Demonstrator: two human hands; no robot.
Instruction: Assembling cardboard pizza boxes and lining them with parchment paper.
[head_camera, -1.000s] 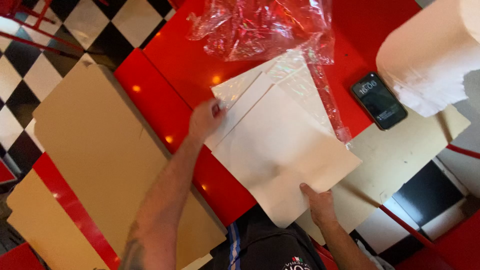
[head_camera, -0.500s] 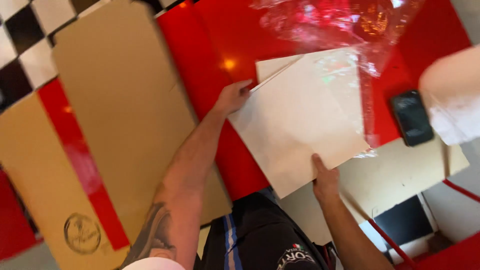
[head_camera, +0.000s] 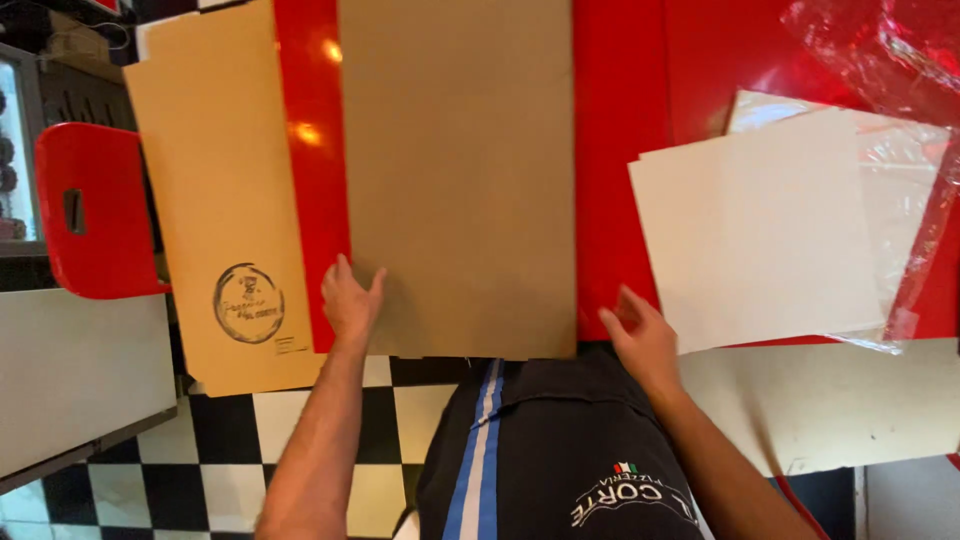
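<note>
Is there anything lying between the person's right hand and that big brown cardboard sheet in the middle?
Nothing visible. The right hand rests at the table's near edge, just right of the cardboard sheet, with only bare red surface between. The left hand already lies on the sheet's lower left corner.

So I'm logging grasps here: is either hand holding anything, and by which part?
Nothing is gripped. The left hand lies flat on the brown cardboard sheet near its lower left corner; the right hand is open between cardboard and white sheets.

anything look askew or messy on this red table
The crumpled clear plastic wrap lies loose at the far right corner, partly over the stack of white square sheets, which sit fanned and tilted. The flat brown cardboard sheet lies straight.
</note>
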